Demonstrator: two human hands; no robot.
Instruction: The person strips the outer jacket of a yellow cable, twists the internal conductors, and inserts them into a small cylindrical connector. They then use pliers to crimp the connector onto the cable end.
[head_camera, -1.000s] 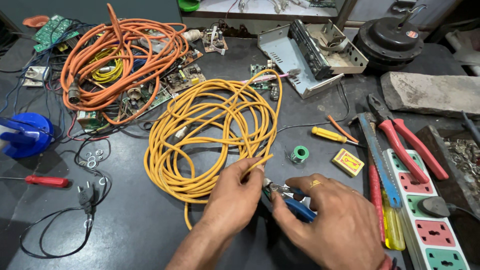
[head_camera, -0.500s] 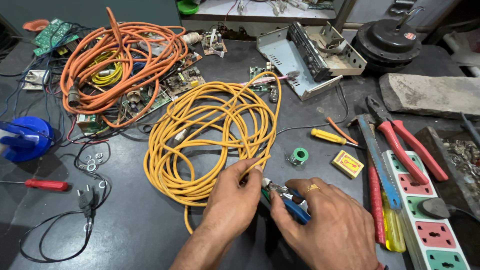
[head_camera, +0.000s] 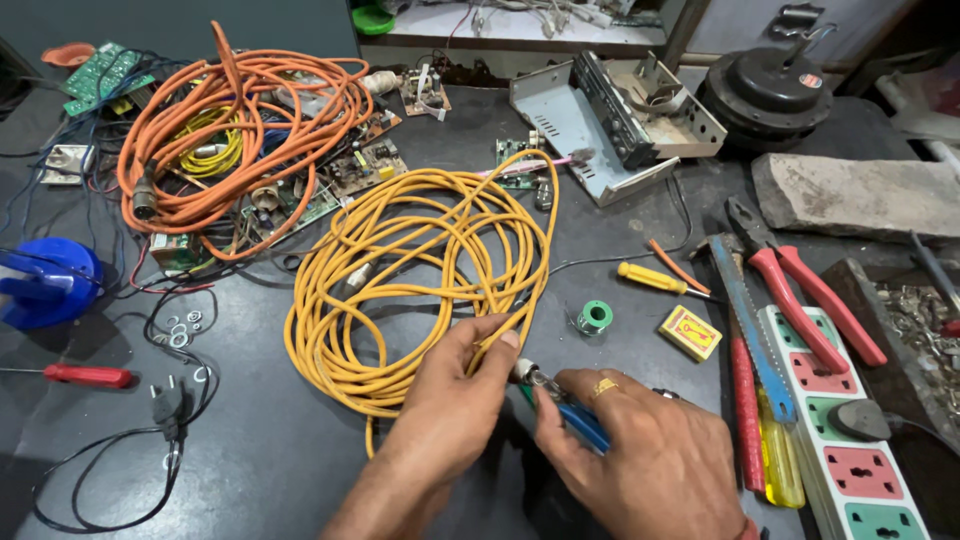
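Two coils of cable take up most of the dark workbench (head_camera: 280, 450): an orange coil (head_camera: 235, 125) at the far left, heaped over green circuit boards (head_camera: 330, 185) with a smaller yellow wire bundle (head_camera: 212, 150) inside it, and a larger yellow cable coil (head_camera: 420, 270) in the middle. A blue round object (head_camera: 45, 282) sits at the left edge, with a red-handled screwdriver (head_camera: 85, 375) nearer and a black cord with a plug (head_camera: 165, 410) looping beside it. Small metal washers (head_camera: 182, 330) lie between them. Far off, a grey metal chassis (head_camera: 610, 120) lies open, a black round motor housing (head_camera: 765, 95) to its right. On the right lie a flat stone block (head_camera: 860, 195), red-handled pliers (head_camera: 810, 295), a saw blade (head_camera: 750, 320), a yellow screwdriver (head_camera: 655, 280), a small green solder spool (head_camera: 594, 317), a yellow matchbox (head_camera: 690, 332) and a white power strip (head_camera: 850, 440) with coloured sockets.

Nothing lies between the hands and the yellow coil, whose near loops run just under the fingers. The yellow cable is thin, glossy and loosely wound in many overlapping loops. The left hand (head_camera: 445, 400) pinches one yellow strand between thumb and fingertips at the coil's near right edge. The right hand (head_camera: 650, 455), wearing a gold ring, is closed around a blue-handled tool (head_camera: 575, 420) whose metal tip meets the cable end held by the left hand.
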